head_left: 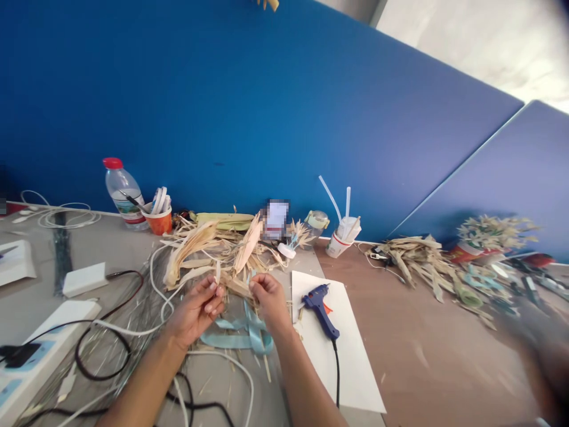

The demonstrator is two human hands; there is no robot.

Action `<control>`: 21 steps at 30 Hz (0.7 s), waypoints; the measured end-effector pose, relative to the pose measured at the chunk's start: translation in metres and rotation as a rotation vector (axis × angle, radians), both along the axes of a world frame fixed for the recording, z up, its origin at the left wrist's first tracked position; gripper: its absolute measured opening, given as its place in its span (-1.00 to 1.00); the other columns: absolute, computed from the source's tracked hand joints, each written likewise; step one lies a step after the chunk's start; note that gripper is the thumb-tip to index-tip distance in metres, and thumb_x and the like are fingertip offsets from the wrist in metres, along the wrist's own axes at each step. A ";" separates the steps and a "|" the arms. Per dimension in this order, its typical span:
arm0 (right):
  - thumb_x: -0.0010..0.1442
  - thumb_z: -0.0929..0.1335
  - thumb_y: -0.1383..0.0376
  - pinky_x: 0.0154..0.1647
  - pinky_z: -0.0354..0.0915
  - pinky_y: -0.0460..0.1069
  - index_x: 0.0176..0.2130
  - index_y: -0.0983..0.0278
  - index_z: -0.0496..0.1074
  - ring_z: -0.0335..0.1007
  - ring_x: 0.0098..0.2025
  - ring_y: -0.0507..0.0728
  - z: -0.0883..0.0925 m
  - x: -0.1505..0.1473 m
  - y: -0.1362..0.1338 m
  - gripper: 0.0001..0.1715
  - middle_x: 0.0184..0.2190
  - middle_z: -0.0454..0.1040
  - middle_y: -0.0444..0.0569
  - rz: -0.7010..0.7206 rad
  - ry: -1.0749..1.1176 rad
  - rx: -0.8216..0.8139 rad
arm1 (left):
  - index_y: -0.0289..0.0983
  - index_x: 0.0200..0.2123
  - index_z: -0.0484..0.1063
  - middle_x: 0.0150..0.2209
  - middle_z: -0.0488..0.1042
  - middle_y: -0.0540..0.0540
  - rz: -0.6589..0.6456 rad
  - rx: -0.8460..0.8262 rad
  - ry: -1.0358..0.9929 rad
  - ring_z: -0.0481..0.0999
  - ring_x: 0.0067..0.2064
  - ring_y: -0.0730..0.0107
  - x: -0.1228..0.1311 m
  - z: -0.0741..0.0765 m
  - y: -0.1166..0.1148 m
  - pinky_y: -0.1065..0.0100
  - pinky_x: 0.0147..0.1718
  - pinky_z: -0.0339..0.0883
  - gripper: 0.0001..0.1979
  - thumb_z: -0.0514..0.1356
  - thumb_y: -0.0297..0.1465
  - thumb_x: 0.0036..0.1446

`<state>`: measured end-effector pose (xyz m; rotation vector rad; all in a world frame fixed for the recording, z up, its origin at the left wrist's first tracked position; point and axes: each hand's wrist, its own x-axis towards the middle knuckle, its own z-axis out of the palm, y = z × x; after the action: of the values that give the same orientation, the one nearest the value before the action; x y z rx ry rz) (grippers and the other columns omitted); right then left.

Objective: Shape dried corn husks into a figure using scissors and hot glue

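My left hand (198,308) and my right hand (269,299) are close together over the table, both with fingers pinched on a strip of dried corn husk (233,284) stretched between them. Just behind the hands lies a pile of dried corn husks (213,246). Under the hands a light blue ribbon (242,332) lies in loops on the table. A blue glue gun (320,308) rests on a white sheet (342,350) right of my right hand, with its black cord running toward me.
Water bottle (123,193), orange cup (159,218) and paper cup with straws (342,237) stand along the blue partition (267,107). Power strips (40,350) and tangled cables (106,344) lie left. More husks (413,255) and tools lie right, where another person's blurred arm (542,350) shows.
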<state>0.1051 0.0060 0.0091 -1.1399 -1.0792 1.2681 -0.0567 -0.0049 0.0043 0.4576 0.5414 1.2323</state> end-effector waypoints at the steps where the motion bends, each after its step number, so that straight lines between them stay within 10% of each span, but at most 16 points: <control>1: -0.06 0.33 0.28 -0.59 -0.07 -0.12 -0.51 0.28 0.30 -0.01 -0.65 -0.05 -0.001 -0.002 0.000 -0.89 -0.69 0.15 -0.27 0.009 0.094 -0.032 | -0.32 -0.40 0.37 -0.54 0.39 0.01 -0.016 0.007 0.013 0.13 -0.69 0.73 0.002 0.000 -0.001 0.56 -0.67 0.10 -0.91 0.22 -0.56 0.01; 11: -0.08 0.37 0.25 -0.58 0.01 -0.14 -0.55 0.31 0.29 0.05 -0.65 -0.08 -0.002 -0.007 -0.002 -0.81 -0.70 0.22 -0.24 0.035 0.229 -0.061 | -0.34 -0.35 0.41 -0.48 0.44 -0.07 -0.184 0.064 0.100 0.26 -0.62 0.65 0.016 -0.001 -0.009 0.52 -0.59 0.16 -0.92 0.23 -0.53 0.02; 16: 0.00 0.28 0.30 -0.27 0.23 0.01 -0.31 0.32 0.36 0.30 -0.33 0.11 -0.007 -0.003 -0.003 -0.81 -0.38 0.41 -0.01 -0.184 -0.365 0.150 | -0.37 -0.32 0.43 -0.50 0.43 -0.04 -0.084 0.097 0.057 0.22 -0.65 0.68 0.005 0.003 -0.004 0.54 -0.63 0.15 -0.88 0.21 -0.59 0.00; 21: 0.06 0.27 0.35 0.10 0.01 0.15 0.03 0.35 0.26 0.10 0.09 0.24 -0.006 -0.005 -0.014 -0.50 0.01 0.29 0.16 -0.224 -0.962 0.465 | -0.39 -0.30 0.43 -0.50 0.38 0.01 0.084 0.104 -0.045 0.20 -0.63 0.70 -0.012 0.008 0.004 0.56 -0.62 0.18 -0.82 0.18 -0.65 -0.03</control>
<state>0.1001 -0.0077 0.0035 -1.4661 -1.7553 0.1995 -0.0692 -0.0008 0.0120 0.4978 0.4639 1.3525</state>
